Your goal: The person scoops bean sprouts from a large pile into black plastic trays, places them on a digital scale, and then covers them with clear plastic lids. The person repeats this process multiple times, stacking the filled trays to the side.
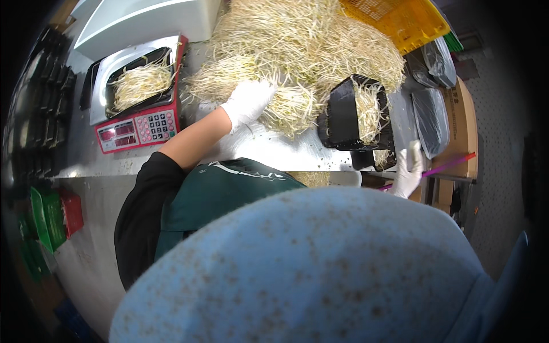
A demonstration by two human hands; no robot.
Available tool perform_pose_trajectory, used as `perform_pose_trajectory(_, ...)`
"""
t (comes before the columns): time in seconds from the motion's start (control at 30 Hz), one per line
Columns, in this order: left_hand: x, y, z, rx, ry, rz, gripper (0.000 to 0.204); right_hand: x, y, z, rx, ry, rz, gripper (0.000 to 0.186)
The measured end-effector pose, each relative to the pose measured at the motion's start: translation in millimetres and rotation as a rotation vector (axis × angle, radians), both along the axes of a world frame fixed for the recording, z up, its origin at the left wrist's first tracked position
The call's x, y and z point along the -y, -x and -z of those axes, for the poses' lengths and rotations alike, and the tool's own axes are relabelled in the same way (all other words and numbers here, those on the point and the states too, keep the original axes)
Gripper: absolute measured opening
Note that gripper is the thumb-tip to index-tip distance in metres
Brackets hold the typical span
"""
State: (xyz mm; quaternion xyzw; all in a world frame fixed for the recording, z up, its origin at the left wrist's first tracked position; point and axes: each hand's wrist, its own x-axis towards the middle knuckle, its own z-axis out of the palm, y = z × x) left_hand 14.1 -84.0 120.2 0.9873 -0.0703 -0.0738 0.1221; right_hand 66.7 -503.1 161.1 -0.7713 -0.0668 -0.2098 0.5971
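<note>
My left hand (250, 103), in a white glove, reaches into the near edge of a big heap of bean sprouts (297, 40). Its fingers curl into a small clump, and the fingertips are partly hidden among the strands. Off to the right, my right hand (407, 174), also gloved, is held up with thumb and fingers apart and nothing in them. Between the hands, black trays (343, 114) stand at the table's edge, tilted, with sprouts in the upper one. On the left, a red digital scale (143, 128) carries a black tray (117, 77) of sprouts.
A white bin (148, 26) stands behind the scale, and a yellow crate (400, 23) at the back right. Plastic-wrapped trays (430, 120) and a cardboard box (462, 126) are at right, beside a purple stick (449, 164). Stacked black trays (43, 108) line the far left.
</note>
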Motion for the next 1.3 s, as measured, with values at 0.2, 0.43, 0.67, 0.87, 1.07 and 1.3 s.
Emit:
perform_pose_trajectory(0.2, -25.8, 39.1, 33.5, 0.092, -0.202, -0.135, 0.092, -214.9, 2.5, -2.9, 0.129, 0.621, -0.717, 0.072)
perform_pose_trajectory(0.43, -81.6, 166.0, 10.7, 0.406, 0.435, -0.203, 0.06, -320.1, 8.5, 93.5, 0.234, 1.21, -0.703, 0.127)
perform_pose_trajectory(0.67, -161.4, 199.6, -35.0, 1.333, 0.733, -0.984, 0.031, -313.3, -1.5, 101.7, 0.299, 1.344, -0.651, 0.114)
perform_pose_trajectory(0.87, -262.2, 191.3, 16.0, 0.622, 1.915, -0.718, 0.067, -329.5, -26.3, 81.0, -0.016, 1.165, -0.703, 0.072)
perform_pose_trajectory(1.07, -191.2, 154.8, -62.0, 0.694, 1.475, -0.607, 0.072, -344.3, -9.0, -19.7, 0.018, 0.631, -0.74, 0.064)
perform_pose_trajectory(1.3, -213.4, 143.2, -21.0, 0.701, 1.385, -0.624, 0.072, -510.4, 76.0, -50.6, 0.823, 1.182, -0.786, 0.062)
